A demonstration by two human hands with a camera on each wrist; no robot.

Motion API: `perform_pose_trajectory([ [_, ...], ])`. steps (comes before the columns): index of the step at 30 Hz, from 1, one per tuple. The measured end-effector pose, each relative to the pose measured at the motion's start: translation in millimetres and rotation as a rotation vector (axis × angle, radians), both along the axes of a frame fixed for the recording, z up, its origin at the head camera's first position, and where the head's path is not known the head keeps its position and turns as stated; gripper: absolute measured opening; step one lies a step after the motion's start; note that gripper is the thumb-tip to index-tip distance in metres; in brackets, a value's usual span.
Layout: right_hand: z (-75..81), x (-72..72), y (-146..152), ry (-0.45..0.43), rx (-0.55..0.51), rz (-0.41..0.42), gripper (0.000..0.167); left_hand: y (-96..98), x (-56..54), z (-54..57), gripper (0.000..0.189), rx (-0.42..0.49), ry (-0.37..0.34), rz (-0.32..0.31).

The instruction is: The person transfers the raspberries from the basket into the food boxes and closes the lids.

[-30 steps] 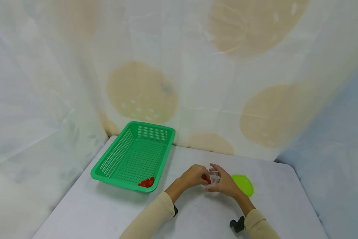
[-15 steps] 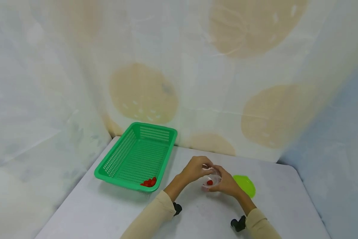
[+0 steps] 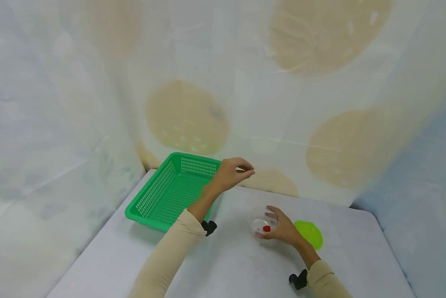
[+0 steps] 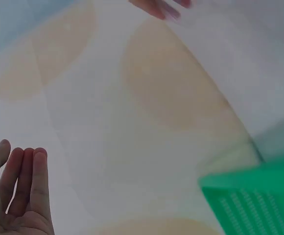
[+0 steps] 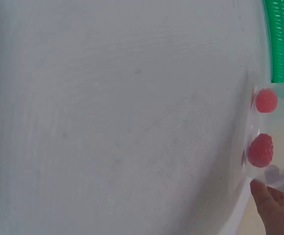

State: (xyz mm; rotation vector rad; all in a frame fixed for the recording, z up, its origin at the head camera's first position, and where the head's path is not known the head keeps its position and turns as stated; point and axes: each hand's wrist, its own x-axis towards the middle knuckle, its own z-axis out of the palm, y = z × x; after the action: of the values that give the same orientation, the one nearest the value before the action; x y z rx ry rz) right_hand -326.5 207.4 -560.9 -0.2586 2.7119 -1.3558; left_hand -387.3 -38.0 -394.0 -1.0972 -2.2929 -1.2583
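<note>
I watch from far, right hand [image 3: 284, 230] holding clear cup [image 3: 260, 222], red berries [image 5: 261, 150] inside, left hand [image 3: 229, 174] loose at cup's eleven o'clock

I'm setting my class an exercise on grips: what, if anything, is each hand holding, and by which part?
The right hand holds a clear plastic cup of raspberries by its side wall. The left hand holds nothing.

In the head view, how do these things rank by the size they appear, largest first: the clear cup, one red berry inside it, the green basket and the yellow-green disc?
1. green basket
2. clear cup and yellow-green disc: too alike to rank against each other
3. red berry
</note>
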Motion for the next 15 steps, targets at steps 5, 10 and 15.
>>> perform_pose_trajectory([
  [5, -1.5, -0.5, 2, 0.005, -0.014, -0.004, 0.109, -40.9, -20.2, -14.7, 0.017, 0.037, -0.251, 0.046],
  [10, -1.7, 0.4, 3, 0.006, -0.024, -0.004, 0.107, -76.5, -37.7, -30.6, 0.018, 0.201, -0.502, 0.053],
  [15, -0.7, -0.1, 0, -0.007, -0.024, -0.005, 0.108, -106.1, -44.8, -42.4, 0.028, 0.232, -0.735, 0.082],
])
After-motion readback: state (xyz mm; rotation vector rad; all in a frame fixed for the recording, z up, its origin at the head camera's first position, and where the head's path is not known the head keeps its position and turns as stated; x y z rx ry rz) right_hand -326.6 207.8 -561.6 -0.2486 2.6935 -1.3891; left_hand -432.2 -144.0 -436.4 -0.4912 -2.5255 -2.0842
